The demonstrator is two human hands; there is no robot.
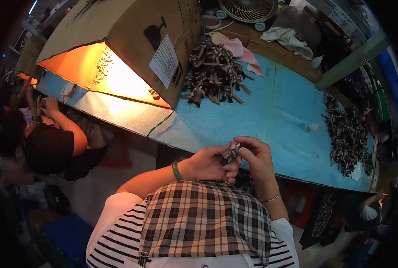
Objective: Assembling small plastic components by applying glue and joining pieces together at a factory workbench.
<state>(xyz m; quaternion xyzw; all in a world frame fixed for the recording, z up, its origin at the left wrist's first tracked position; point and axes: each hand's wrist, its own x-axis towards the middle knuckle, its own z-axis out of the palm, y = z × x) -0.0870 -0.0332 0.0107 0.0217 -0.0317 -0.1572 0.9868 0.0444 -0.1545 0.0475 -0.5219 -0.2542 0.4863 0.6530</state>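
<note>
1. A small knobbly piece (228, 155), dark with pale patches, sits in both hands over the near edge of the smooth blue table (293, 116).
2. The left hand (208, 161) cups it, fingers curled beneath; the right hand (258, 161) narrows thumb and fingers onto its upper end.
3. Similar pieces form 1 tangled heap (214, 73) beside the corrugated cardboard box (132, 49) and 1 flatter spread (349, 136) along the right edge.
</note>
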